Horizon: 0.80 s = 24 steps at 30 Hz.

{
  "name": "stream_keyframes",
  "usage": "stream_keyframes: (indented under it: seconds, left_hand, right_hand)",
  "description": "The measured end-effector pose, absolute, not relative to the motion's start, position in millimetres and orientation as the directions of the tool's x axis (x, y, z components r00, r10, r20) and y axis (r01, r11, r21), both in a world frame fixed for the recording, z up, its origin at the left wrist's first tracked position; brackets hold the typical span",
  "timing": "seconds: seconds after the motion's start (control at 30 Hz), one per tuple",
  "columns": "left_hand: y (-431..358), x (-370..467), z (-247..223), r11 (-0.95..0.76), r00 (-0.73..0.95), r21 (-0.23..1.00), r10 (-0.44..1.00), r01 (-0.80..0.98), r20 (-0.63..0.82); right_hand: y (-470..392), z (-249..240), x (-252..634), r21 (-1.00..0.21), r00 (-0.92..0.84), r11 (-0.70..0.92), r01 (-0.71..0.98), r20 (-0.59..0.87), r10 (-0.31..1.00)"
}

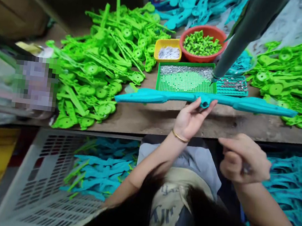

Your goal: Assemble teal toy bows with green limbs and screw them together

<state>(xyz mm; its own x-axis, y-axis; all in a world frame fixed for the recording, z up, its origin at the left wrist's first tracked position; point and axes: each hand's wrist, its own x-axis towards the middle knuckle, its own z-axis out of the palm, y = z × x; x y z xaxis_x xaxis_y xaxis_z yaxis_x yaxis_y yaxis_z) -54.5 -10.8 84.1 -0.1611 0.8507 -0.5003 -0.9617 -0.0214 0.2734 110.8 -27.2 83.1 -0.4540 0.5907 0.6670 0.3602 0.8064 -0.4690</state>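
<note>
Bright, even overhead light floods the workbench (150, 116); soft shadows fall beneath the teal part (204, 99). The right hand (244, 159) blurs, and edges bow with wide-angle distortion.

A long teal plastic piece (206, 99) crosses the middle of the frame. Upper left, a bright green heap of parts (105, 59) – right of it a yellow tub (168, 50), a red bowl (203, 43) and a green perforated tray (185, 77). The surface (167, 117) is brown; lower left, a white slatted crate (45, 184).
</note>
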Motion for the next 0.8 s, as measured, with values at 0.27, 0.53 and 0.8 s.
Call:
stream_keyframes:
  seconds: [0.27,0.53,0.8]
  left_hand:
    - [-20.9,-67.1,60.0,0.383,-0.066,0.512,0.749,-0.769,-0.659]
    - [-24.3,-61.2,51.1,0.4,-0.188,0.617,0.717,-0.677,-0.672]
    - [-26.4,-64.2,47.1,0.479,-0.131,0.586,0.691,-0.653,-0.711]
  right_hand:
    - [24.9,11.3,152.5,-0.528,-0.587,0.709,0.468,0.414,0.696]
    - [71.2,82.3,196.2,-0.592,-0.466,0.575,0.565,0.345,0.814]
    - [185.1,73.5,161.1,-0.364,-0.497,0.479,0.799,0.05,0.866]
